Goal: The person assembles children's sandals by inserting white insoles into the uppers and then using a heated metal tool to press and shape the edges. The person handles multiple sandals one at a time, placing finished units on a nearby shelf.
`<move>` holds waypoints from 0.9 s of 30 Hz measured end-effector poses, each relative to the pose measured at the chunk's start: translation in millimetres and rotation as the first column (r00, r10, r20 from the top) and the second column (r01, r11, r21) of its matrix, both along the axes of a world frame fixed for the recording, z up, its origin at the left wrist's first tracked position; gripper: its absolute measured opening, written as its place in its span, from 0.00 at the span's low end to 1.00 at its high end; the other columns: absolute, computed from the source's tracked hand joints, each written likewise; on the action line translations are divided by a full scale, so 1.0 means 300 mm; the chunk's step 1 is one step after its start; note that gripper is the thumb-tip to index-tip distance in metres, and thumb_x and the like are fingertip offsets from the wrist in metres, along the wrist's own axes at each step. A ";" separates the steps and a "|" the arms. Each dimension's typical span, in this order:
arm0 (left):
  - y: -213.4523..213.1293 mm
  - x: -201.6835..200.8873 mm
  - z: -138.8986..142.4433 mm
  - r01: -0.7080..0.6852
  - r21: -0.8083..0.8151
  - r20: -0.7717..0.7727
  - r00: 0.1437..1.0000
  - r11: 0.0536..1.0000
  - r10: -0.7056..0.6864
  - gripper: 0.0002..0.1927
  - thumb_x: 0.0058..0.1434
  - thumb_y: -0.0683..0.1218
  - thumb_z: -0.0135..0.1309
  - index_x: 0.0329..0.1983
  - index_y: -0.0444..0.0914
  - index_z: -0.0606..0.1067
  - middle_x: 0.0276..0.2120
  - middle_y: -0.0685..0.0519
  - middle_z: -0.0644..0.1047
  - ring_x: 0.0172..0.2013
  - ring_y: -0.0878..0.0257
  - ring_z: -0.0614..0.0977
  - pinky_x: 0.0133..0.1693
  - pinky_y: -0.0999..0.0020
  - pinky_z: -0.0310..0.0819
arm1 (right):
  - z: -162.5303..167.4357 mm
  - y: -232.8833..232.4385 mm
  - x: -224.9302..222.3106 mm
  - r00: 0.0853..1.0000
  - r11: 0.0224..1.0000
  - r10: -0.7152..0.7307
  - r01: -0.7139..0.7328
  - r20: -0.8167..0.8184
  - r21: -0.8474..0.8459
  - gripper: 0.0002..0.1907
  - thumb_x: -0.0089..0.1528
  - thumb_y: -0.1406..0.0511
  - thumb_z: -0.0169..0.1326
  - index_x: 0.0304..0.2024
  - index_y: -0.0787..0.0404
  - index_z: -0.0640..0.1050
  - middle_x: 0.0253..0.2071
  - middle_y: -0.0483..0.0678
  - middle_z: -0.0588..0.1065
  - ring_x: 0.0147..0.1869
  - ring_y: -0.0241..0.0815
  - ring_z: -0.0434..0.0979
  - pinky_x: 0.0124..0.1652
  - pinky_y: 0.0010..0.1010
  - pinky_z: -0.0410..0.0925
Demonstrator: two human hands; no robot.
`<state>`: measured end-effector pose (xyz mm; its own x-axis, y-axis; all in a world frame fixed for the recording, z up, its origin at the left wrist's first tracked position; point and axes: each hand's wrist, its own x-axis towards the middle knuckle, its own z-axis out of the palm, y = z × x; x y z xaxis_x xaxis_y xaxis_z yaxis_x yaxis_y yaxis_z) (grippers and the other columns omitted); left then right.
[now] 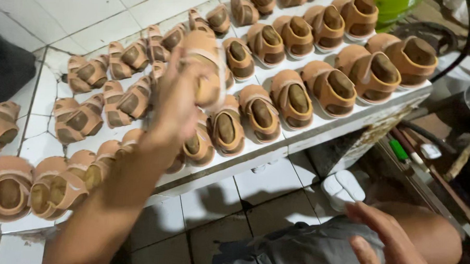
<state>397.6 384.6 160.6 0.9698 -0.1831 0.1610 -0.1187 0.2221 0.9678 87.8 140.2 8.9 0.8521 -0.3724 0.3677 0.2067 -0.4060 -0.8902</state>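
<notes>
Sandals (293, 97) in tan, each with a dark insole, lie in rows on the white table (318, 131); more sit on the tiled ledge (93, 23) behind. I see the left hand (181, 101) raised, blurred, fingers curled around one tan sandal (206, 58) above the rows; best practice, I judge: support the sole and lower it level into a gap. Right hand (382, 238) hangs spread and empty near the knee (434, 232).
</notes>
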 end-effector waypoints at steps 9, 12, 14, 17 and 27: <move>0.347 0.410 -0.115 -0.716 0.693 0.720 0.678 0.090 -0.149 0.33 0.64 0.46 0.60 0.69 0.30 0.65 0.51 0.29 0.75 0.49 0.36 0.79 0.47 0.44 0.75 | -0.392 -0.187 -0.202 0.942 0.963 -0.239 0.262 -0.236 0.070 0.24 0.67 0.63 0.52 0.63 0.70 0.74 0.45 0.62 0.81 0.53 0.52 0.83 0.58 0.45 0.73; 0.375 0.542 -0.152 -0.199 0.967 0.216 0.971 -0.156 0.100 0.21 0.63 0.49 0.57 0.56 0.33 0.80 0.52 0.33 0.79 0.53 0.40 0.81 0.54 0.49 0.76 | -0.489 -0.248 -0.215 0.952 0.963 -0.209 0.240 -0.225 0.121 0.23 0.68 0.63 0.52 0.61 0.72 0.75 0.44 0.62 0.81 0.51 0.54 0.84 0.58 0.46 0.73; 0.359 0.598 -0.186 -0.365 0.928 0.369 0.928 -0.076 0.053 0.20 0.59 0.45 0.56 0.54 0.34 0.78 0.51 0.36 0.78 0.51 0.39 0.80 0.50 0.46 0.74 | -0.522 -0.258 -0.215 0.961 0.963 -0.187 0.220 -0.203 0.155 0.22 0.68 0.63 0.51 0.60 0.72 0.76 0.45 0.62 0.81 0.52 0.55 0.84 0.59 0.46 0.72; 0.347 0.636 -0.220 -0.416 0.908 0.419 0.898 -0.054 0.135 0.16 0.59 0.46 0.58 0.47 0.33 0.79 0.47 0.36 0.78 0.50 0.39 0.80 0.49 0.47 0.75 | -0.516 -0.229 -0.216 0.977 0.979 -0.130 0.154 -0.168 0.135 0.21 0.69 0.63 0.50 0.59 0.73 0.76 0.45 0.61 0.81 0.53 0.54 0.83 0.60 0.45 0.71; 0.411 0.271 0.087 -0.659 0.333 0.808 0.568 0.675 0.157 0.19 0.70 0.37 0.60 0.62 0.30 0.72 0.44 0.41 0.75 0.42 0.54 0.77 0.45 0.63 0.75 | -0.185 0.079 0.003 0.989 0.874 0.036 0.038 -0.144 0.484 0.26 0.68 0.62 0.48 0.65 0.70 0.72 0.51 0.63 0.80 0.55 0.56 0.83 0.56 0.49 0.74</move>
<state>479.1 507.9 186.6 0.5925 -0.0876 0.8008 -0.6909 -0.5664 0.4492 88.8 163.8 -46.6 0.8810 -0.4730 0.0150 0.0617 0.0832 -0.9946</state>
